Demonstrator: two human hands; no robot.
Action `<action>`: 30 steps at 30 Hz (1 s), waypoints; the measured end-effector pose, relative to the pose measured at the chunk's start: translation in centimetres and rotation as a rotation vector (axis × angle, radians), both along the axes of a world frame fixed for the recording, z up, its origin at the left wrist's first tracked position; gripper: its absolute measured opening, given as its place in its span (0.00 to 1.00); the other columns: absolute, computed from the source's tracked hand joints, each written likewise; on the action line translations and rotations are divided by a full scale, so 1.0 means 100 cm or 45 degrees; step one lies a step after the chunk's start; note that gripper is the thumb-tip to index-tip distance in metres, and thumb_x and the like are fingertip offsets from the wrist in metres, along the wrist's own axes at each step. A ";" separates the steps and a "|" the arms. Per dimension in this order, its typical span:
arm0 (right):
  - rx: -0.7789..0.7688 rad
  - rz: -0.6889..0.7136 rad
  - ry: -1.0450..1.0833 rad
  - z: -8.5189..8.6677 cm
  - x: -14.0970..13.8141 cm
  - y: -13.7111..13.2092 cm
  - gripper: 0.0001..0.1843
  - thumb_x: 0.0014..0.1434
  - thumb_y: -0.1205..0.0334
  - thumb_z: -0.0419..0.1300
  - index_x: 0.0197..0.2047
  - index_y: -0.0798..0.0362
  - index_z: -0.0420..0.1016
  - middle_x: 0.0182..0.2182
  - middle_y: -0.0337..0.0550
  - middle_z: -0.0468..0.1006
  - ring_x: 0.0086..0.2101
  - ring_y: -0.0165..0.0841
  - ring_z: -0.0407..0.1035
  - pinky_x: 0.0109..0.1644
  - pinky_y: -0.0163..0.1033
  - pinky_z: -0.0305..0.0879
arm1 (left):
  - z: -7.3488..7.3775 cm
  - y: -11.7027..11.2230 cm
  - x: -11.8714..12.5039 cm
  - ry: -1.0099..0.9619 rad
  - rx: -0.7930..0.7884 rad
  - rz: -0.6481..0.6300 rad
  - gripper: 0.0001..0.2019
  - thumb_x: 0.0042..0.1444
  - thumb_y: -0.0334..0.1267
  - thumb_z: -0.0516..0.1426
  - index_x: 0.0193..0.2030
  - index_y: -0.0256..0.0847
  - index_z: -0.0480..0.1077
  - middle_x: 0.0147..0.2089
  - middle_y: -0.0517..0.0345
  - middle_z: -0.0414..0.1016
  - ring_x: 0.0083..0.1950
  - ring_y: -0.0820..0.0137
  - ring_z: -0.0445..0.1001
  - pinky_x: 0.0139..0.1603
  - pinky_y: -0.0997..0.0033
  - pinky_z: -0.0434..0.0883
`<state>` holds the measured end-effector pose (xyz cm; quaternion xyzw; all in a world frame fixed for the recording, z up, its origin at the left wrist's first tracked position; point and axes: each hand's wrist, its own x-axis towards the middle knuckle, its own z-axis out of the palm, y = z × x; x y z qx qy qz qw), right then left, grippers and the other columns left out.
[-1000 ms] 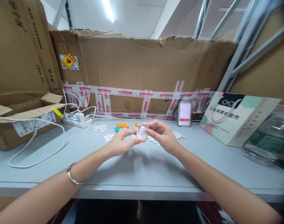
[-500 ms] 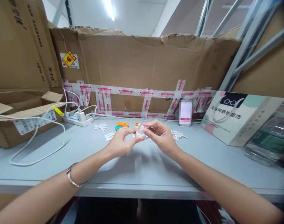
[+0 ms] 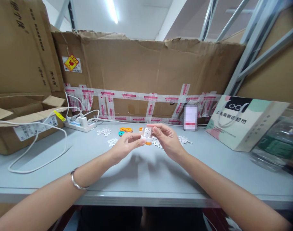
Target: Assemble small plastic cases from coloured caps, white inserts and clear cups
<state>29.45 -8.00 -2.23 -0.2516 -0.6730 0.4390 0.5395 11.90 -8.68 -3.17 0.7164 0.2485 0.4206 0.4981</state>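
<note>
From my end, the fingers of the left hand point(image 3: 124, 147) are clamped on the rim of a clear-topped piece point(image 3: 147, 133), left of the phone point(image 3: 190, 118) and nearer the camera; those of the right hand point(image 3: 168, 138) pinch its upper part, probably to steady it. White parts point(image 3: 185, 140) lie before the phone, perhaps for easy reach. The right hand hides some; I can't make out the piece's contents.

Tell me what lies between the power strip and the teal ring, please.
A loose cluster of small white pieces on the tabletop, in the head view.
</note>
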 end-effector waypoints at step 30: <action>0.156 -0.250 -0.094 -0.008 -0.003 -0.004 0.35 0.43 0.58 0.68 0.52 0.44 0.56 0.52 0.45 0.65 0.50 0.36 0.64 0.54 0.46 0.63 | 0.003 0.002 0.005 -0.259 -0.093 0.097 0.13 0.55 0.41 0.56 0.45 0.41 0.73 0.45 0.54 0.75 0.48 0.65 0.69 0.50 0.68 0.61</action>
